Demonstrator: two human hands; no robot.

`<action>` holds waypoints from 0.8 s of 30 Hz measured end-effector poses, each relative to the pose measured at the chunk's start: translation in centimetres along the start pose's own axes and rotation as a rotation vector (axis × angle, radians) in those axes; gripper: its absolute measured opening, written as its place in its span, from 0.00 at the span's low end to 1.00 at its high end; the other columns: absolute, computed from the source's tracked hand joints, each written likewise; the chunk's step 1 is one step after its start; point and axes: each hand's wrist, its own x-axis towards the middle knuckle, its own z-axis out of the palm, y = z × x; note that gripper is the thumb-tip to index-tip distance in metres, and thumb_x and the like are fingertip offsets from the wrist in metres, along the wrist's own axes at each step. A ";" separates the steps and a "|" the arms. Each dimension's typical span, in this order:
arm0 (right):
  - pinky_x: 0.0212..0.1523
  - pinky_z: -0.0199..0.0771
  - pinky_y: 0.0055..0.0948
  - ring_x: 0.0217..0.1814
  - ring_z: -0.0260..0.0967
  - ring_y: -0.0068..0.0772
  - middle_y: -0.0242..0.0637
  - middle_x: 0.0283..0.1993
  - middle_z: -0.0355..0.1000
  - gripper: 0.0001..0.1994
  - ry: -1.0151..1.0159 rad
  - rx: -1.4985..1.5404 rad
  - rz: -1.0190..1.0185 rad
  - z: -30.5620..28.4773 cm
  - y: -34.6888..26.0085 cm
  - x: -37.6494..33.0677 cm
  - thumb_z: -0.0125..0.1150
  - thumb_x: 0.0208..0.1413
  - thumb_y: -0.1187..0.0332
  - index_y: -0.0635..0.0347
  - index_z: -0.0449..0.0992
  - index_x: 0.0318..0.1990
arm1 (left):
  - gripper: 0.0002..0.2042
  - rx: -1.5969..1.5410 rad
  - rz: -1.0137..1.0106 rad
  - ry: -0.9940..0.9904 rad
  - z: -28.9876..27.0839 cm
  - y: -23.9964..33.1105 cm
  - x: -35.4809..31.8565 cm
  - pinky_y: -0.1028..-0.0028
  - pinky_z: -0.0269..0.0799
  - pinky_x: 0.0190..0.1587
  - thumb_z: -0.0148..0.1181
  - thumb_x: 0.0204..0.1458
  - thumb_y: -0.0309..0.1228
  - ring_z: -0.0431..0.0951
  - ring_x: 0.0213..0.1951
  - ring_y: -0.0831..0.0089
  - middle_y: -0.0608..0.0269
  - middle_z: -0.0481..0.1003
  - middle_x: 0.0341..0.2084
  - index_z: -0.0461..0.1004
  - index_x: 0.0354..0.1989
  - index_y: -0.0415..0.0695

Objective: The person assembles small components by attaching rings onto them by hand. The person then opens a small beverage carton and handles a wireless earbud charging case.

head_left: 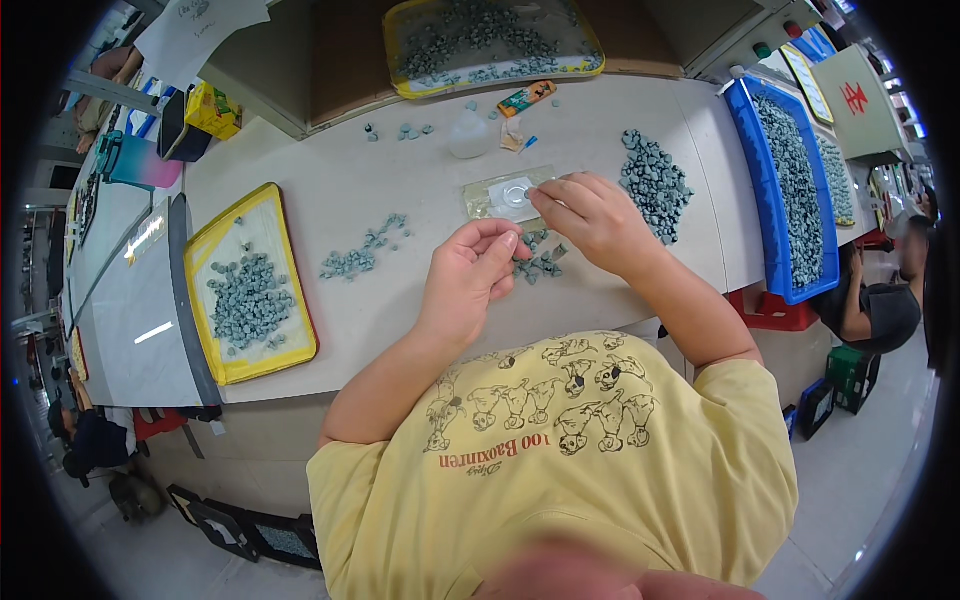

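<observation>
Shirt: yellow shirt [560,470] with printed dogs fills the lower middle, closest to the lens, both bare forearms reaching up from it to the table [330,190].
Left hand: left hand [470,275] rests on the table, fingers curled in with the tips pinched together; what they pinch is too small to tell.
Right hand: right hand [590,215] lies just beyond and to the right of the left one, fingers bent narrow, tips touching the near right edge of a clear flat packet [505,195].
Small pieces: a few grey-green pieces [540,262] lie between the two hands, partly under the right palm.
Right of the hands: a heap of grey-green pieces [655,180], then a blue bin [775,215] full of them.
Left of the hands: a scattered row of pieces [365,250], then a yellow tray [250,285] holding more.
Beyond the hands: a small white bottle [470,135].
</observation>
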 end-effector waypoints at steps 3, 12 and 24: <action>0.36 0.69 0.31 0.37 0.69 0.36 0.37 0.39 0.70 0.15 0.000 0.007 -0.015 0.3 0.0 0.0 0.59 0.40 0.73 0.64 0.74 0.40 | 0.08 0.006 0.015 0.019 0.0 0.1 0.0 0.84 0.56 0.22 0.52 0.56 0.28 0.58 0.20 0.87 0.64 0.70 0.28 0.69 0.40 0.36; 0.32 0.69 0.27 0.31 0.70 0.33 0.37 0.33 0.71 0.13 0.147 0.181 0.102 0.7 -0.3 0.3 0.61 0.41 0.78 0.65 0.75 0.39 | 0.10 -0.070 0.146 0.113 -0.9 -0.6 0.6 0.84 0.54 0.21 0.55 0.55 0.30 0.56 0.19 0.86 0.70 0.65 0.23 0.70 0.39 0.35; 0.31 0.66 0.20 0.27 0.64 0.20 0.33 0.30 0.70 0.07 0.116 1.617 1.157 -1.8 -1.7 0.2 0.57 0.55 0.69 0.65 0.71 0.33 | 0.08 -0.029 0.222 0.164 0.8 -0.4 0.3 0.84 0.55 0.22 0.50 0.57 0.27 0.57 0.20 0.86 0.62 0.71 0.31 0.69 0.40 0.33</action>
